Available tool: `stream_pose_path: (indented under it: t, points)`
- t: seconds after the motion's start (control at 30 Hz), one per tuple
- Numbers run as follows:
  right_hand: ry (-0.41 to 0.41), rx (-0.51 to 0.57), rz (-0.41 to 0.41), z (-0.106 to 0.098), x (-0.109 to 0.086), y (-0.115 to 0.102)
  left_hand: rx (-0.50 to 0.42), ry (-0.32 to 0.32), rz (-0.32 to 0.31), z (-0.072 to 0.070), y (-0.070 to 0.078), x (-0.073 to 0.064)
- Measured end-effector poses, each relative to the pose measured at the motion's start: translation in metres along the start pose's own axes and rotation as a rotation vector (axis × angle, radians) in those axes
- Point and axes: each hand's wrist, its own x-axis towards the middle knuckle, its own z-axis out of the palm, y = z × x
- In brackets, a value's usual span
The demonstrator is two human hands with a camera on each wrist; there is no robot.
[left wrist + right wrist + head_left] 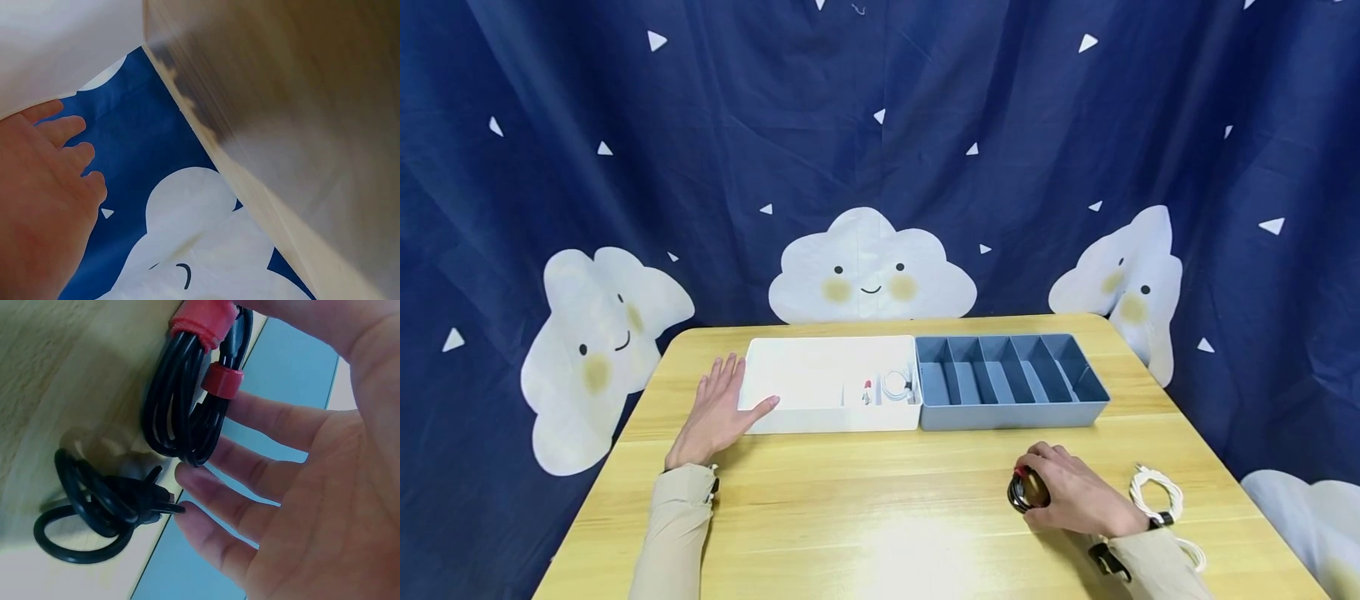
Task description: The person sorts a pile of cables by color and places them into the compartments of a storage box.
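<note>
Overall, navy cloud-print curtain (880, 167) behind pale wooden table (850, 500). White box (831, 421) on table, abutted at right by blue-gray five-compartment organizer (1011, 418). Left hand (711, 412) at white box's left end, fingers spread apart. Right hand (1078, 496) clamped on coiled black cable (185, 400) bearing red straps (203, 322), in front of blue-gray five-compartment organizer. White braided cable (1177, 500) beside right wrist. Inside white box, near right end: thin white coil (887, 392), smaller red-and-white item (867, 392).
</note>
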Motion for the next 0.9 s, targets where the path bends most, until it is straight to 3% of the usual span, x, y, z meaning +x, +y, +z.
stream_pose_path:
  t: [0.9]
  points:
    - [-0.007,0.020,0.008,-0.0027,0.0055,-0.0003,0.000,-0.007,-0.001,0.0000,0.0012,0.0010]
